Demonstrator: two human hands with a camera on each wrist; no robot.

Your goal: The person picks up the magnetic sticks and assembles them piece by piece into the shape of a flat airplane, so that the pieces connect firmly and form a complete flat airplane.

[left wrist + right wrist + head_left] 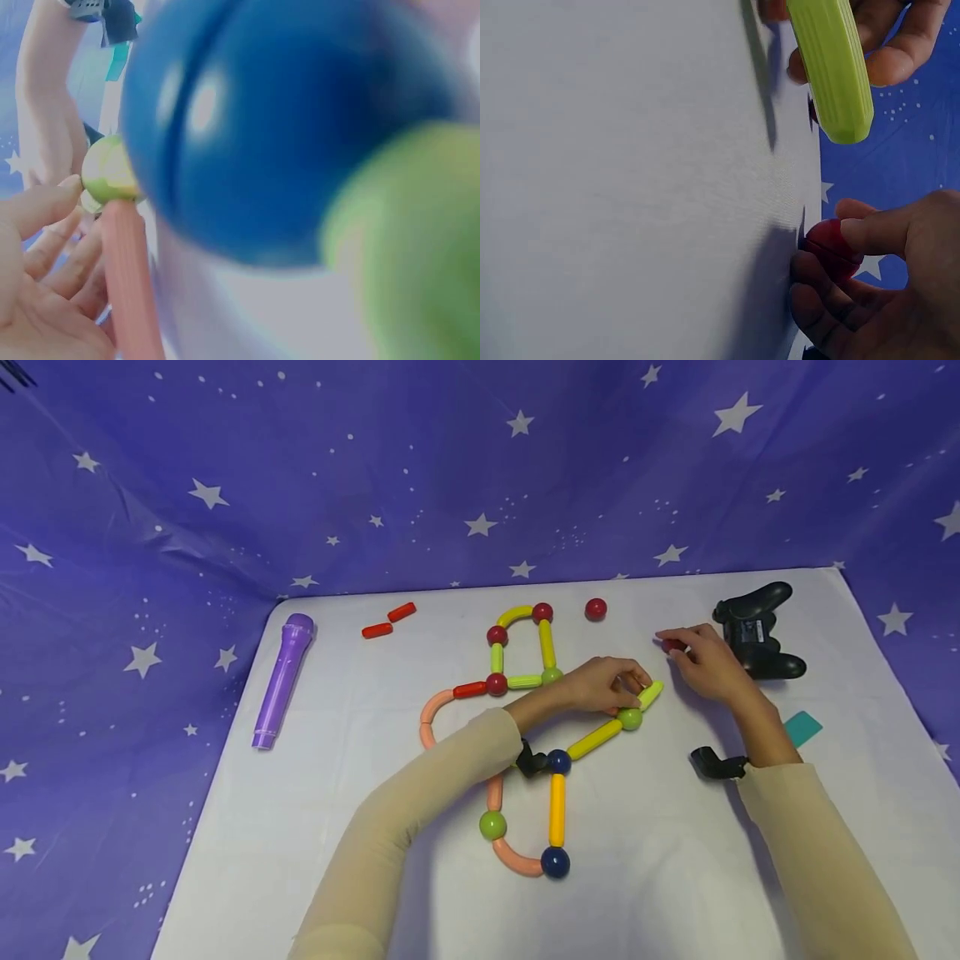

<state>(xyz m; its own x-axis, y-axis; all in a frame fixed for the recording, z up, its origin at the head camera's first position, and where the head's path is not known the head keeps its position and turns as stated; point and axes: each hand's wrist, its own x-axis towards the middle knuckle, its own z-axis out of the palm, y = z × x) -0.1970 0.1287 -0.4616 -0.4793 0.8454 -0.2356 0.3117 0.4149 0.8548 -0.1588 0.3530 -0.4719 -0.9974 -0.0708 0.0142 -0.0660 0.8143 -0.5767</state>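
My right hand (708, 668) pinches a red ball (834, 246) between thumb and fingers, low over the cloth at the right. My left hand (600, 683) reaches across the joined magnetic sticks and balls. Its fingers (889, 64) are on both sides of a lime-green stick (832, 75), which joins a green ball (631, 719). From that ball a yellow stick (595, 740) runs to a blue ball (558, 762). In the left wrist view a large blue ball (262, 135) fills the foreground. The left sleeve hides part of the figure.
A loose red ball (596, 609) lies behind the figure. Two short red sticks (388, 621) and a purple microphone (283, 681) lie to the left. At right are a black game controller (757, 631) and a teal card (802, 728). Starry purple cloth (480, 468) hangs behind.
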